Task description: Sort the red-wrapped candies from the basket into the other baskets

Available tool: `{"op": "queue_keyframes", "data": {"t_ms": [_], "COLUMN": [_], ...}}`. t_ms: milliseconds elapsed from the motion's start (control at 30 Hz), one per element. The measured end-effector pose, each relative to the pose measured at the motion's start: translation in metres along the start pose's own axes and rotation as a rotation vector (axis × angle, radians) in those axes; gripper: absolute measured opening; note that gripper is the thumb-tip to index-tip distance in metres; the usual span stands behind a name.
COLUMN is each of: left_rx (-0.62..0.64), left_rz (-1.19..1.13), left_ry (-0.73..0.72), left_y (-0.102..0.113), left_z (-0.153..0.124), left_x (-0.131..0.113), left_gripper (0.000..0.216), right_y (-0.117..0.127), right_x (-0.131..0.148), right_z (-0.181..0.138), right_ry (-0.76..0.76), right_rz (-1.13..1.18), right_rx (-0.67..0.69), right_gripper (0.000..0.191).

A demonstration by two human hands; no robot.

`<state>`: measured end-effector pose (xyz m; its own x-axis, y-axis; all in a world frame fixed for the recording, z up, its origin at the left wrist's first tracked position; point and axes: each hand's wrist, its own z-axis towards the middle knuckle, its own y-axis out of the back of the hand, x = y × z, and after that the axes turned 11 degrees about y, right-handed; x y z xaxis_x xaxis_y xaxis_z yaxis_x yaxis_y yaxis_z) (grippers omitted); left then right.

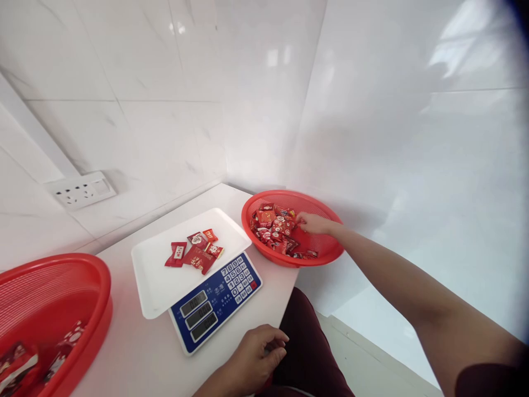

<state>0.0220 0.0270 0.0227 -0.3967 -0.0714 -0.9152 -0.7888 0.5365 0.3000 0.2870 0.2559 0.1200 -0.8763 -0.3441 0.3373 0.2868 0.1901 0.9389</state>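
Note:
My right hand (313, 223) reaches into a red mesh basket (326, 251) at the table's far right corner, fingers closed among the pile of red wrapped candies (275, 229); what they grip is hidden. My left hand (256, 358) rests curled at the near edge of the white table (136, 353), holding nothing visible. A blue digital scale (217, 300) with a white tray (152, 286) stands in the middle; several red candy packets (196, 251) lie on the tray.
A second red mesh basket (88, 300) with a few candy packets sits at the near left. White tiled walls close in the corner, with a wall socket (80, 190) at left. The floor drops off right of the table.

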Motion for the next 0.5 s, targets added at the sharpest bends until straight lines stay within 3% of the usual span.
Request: {"op": "queue_keyframes", "data": {"t_ms": [133,200,333,500], "left_rx": [0.018,0.022,0.023,0.013], "left_rz": [0.001,-0.002,0.006,0.014], "left_ry": [0.016,0.028,0.027,0.001], "left_y": [0.001,0.001,0.001,0.000], "left_z": [-0.002,-0.003,-0.005,-0.006], "left_x": [0.000,-0.001,-0.003,-0.002], "left_gripper": [0.026,0.027,0.027,0.029], "right_y": [0.009,0.010,0.004,-0.011], "right_x": [0.044,0.077,0.139,0.177], "right_z": [-0.002,-0.003,-0.002,-0.004], "right_ry": [0.121,0.224,0.375,0.460], "right_rz": [0.131,0.331,0.647,0.576], "right_rx": [-0.112,-0.186,-0.188,-0.255], "right_gripper": [0.027,0.025,0.029,0.039]}}
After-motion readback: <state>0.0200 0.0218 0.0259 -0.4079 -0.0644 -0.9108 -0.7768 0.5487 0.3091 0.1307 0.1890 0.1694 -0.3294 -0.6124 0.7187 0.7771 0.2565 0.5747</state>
